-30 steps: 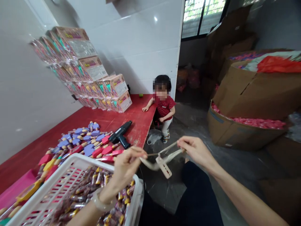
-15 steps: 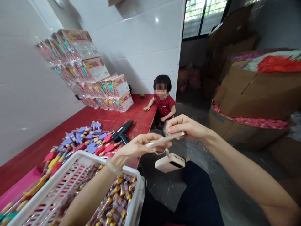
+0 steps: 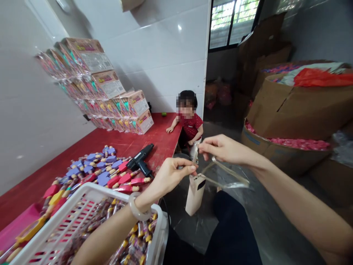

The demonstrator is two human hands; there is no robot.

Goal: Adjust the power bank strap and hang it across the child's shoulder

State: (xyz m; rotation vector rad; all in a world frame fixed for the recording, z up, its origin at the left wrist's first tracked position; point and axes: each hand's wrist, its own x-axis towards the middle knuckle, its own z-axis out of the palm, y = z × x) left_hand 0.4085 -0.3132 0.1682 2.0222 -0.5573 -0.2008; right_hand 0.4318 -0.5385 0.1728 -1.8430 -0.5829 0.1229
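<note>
In the head view, the left hand (image 3: 172, 175) pinches the lower end of a pale strip (image 3: 195, 154) between thumb and fingers; the right hand (image 3: 224, 147) grips near its upper end. A cream power bank (image 3: 195, 195) hangs upright, slightly tilted, just below the left fingertips. A pale looped cord (image 3: 228, 171) extends below the right hand; its exact attachment cannot be determined. The white basket (image 3: 91, 187), containing small yellow-capped tubes (image 3: 134, 244), sits beneath the left forearm. On the red table (image 3: 162, 136), a black gun-shaped tool (image 3: 141, 156) lies beside purple-headed pieces (image 3: 103, 177). A person (image 3: 192, 126) rests one arm at the table's far corner.
</note>
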